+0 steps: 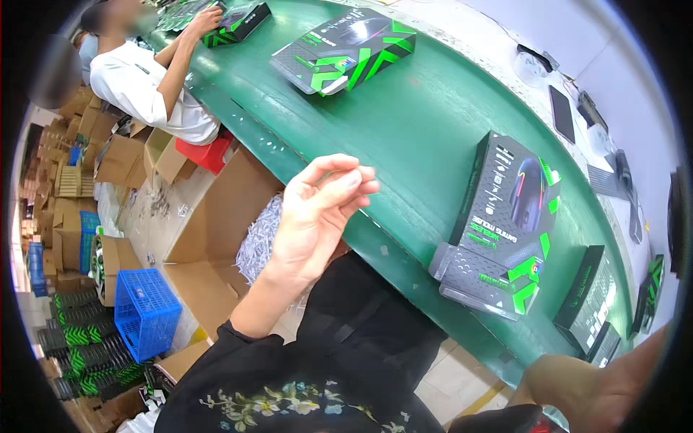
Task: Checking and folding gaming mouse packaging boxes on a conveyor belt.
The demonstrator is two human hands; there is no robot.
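Observation:
My left hand (pixel 317 216) is raised over the near edge of the green work surface (pixel 411 166). Its fingers are curled in toward the thumb, and nothing shows between them. To its right lies a black and green gaming mouse box (pixel 505 216), with flaps sticking out at its near end. At the lower right corner part of my right hand and forearm (pixel 570 386) shows, blurred, with the fingers out of sight. Closest to it are a dark box standing on its side (pixel 588 299) and another black and green box (pixel 648 294).
Another mouse box (pixel 346 50) lies farther up the surface. A co-worker in a white shirt (pixel 137 83) handles a box (pixel 238 25) at the far left. Below are an open carton (pixel 216 209) with shredded paper (pixel 261 242), a blue crate (pixel 148 314) and stacked boxes (pixel 76 339).

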